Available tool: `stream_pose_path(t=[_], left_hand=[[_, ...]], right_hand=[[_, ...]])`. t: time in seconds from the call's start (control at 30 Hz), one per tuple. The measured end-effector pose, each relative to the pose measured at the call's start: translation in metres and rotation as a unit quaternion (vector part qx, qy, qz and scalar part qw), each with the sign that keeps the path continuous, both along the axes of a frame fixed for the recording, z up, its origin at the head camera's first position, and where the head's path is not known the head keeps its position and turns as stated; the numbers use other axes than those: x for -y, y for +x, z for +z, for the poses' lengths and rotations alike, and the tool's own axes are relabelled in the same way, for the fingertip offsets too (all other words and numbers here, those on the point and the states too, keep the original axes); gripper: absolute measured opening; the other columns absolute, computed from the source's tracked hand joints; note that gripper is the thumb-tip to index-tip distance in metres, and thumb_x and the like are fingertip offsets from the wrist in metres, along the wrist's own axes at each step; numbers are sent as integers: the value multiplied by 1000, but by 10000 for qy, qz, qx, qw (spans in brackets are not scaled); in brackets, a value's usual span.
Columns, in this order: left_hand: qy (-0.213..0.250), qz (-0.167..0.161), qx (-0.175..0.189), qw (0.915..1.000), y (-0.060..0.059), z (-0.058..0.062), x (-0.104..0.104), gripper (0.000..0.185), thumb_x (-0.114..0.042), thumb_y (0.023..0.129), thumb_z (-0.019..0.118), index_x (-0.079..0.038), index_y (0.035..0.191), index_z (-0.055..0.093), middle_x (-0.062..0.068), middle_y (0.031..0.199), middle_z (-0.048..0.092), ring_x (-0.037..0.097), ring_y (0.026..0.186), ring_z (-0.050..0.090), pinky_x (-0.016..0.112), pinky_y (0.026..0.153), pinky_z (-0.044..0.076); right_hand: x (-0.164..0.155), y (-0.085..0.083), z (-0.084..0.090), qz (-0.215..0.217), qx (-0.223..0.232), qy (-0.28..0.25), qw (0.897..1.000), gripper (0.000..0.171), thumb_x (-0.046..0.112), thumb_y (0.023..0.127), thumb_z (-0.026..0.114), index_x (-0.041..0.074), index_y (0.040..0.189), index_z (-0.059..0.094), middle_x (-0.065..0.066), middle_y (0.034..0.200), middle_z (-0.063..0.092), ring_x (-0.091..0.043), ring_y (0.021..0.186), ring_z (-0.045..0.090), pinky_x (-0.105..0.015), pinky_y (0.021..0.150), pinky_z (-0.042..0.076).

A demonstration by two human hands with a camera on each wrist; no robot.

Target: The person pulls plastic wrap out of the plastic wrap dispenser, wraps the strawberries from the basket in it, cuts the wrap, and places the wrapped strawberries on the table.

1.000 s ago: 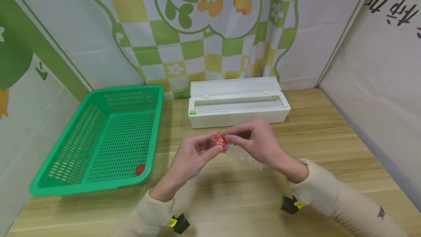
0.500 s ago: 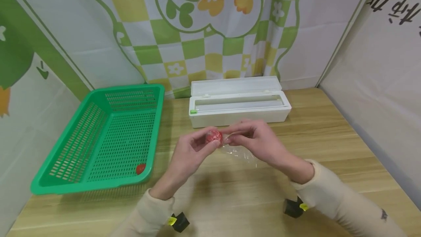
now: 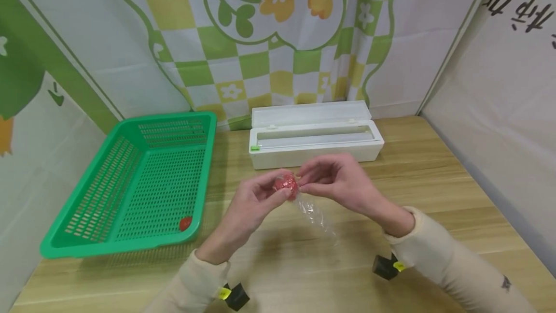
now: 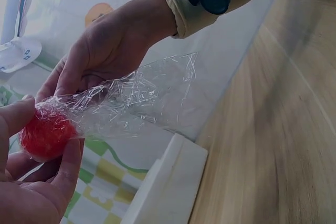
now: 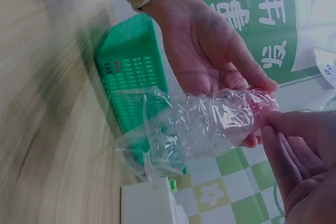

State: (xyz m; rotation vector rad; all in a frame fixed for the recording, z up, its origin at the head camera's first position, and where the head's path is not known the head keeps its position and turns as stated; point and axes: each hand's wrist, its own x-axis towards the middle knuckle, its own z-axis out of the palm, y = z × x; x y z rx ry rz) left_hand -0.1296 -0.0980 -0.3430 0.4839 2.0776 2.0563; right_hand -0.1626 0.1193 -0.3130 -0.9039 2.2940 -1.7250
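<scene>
The left hand (image 3: 254, 202) pinched the small red fruit (image 3: 285, 185) between thumb and fingers (image 4: 67, 163), keeping it raised above the table (image 3: 304, 264). The right hand (image 3: 339, 182) pinched the plastic film (image 3: 314, 211) just beside the fruit, fingers (image 5: 294, 135) pressed together, apparently to hold the wrap tight against it. The loose tail of film hung down toward the table. Beyond the hands, the white film dispenser (image 3: 314, 141) stood open, within reach. At the left, the green basket (image 3: 130, 182) held a second red fruit (image 3: 185, 222) in its near corner.
</scene>
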Motion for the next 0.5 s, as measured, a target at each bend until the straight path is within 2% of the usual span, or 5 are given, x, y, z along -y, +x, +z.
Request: stream_pose_path(t=[0.1, 0.3, 0.37, 0.5], left_hand=[[-44, -74, 61, 9999, 0, -1, 0, 29, -19, 96, 65, -13, 124, 65, 8, 102, 68, 15, 94, 67, 31, 90, 57], [-144, -416, 90, 9990, -1, -3, 2, 38, -16, 96, 64, -14, 134, 58, 8, 109, 66, 13, 97, 66, 31, 91, 58], [-116, -471, 185, 9987, -1, -3, 2, 42, -14, 96, 64, -11, 137, 54, 10, 111, 67, 13, 97, 66, 30, 92, 57], [15, -378, 531, 9979, -2, -4, 3, 42, -13, 95, 65, -6, 134, 51, 13, 116, 68, 13, 100, 68, 30, 94, 57]], right_hand=[[1, 1, -2, 58, -309, -56, 9995, 22, -3, 80, 77, -1, 101, 71, -15, 88, 75, -11, 75, 71, -29, 68, 62], [2, 0, -2, 126, -746, 205, 9969, 21, 1, 77, 81, 6, 95, 73, -6, 83, 74, -10, 70, 69, -29, 63, 60], [1, -1, -2, 189, -785, 237, 9965, 20, 1, 77, 81, 7, 94, 73, -5, 82, 74, -10, 69, 69, -30, 63, 61], [1, -1, -5, 247, -850, 214, 9958, 20, 0, 77, 81, 7, 95, 73, -5, 83, 74, -9, 70, 69, -30, 64, 61]])
